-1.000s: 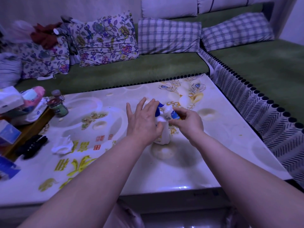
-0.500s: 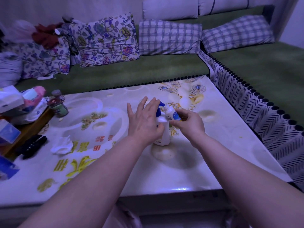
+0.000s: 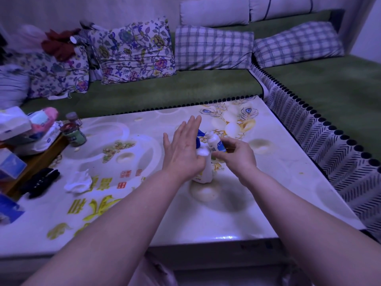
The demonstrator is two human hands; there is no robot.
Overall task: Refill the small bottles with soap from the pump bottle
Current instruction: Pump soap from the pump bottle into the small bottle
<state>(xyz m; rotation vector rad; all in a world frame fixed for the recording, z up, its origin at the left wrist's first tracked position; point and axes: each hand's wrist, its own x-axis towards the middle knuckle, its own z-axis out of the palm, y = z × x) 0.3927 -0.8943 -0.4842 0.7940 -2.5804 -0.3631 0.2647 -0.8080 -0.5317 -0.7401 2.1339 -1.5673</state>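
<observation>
A white pump bottle (image 3: 206,168) with a blue pump head stands upright in the middle of the table (image 3: 288,182). My left hand (image 3: 181,149) lies flat over the pump head, fingers straight and together, palm on top of it. My right hand (image 3: 235,155) holds a small white bottle (image 3: 214,142) with a blue label, tilted, its mouth up against the blue spout. The lower part of the small bottle is hidden by my fingers.
A crumpled tissue (image 3: 79,181) and a black object (image 3: 40,182) lie at the left. Two small jars (image 3: 74,134), tissue packs (image 3: 14,122) and boxes crowd a wooden tray (image 3: 35,162) at the left edge. A green sofa with cushions wraps round the far and right sides.
My left hand's fingers have straightened and lifted over the pump head. The small bottle stays at the spout in my right hand.
</observation>
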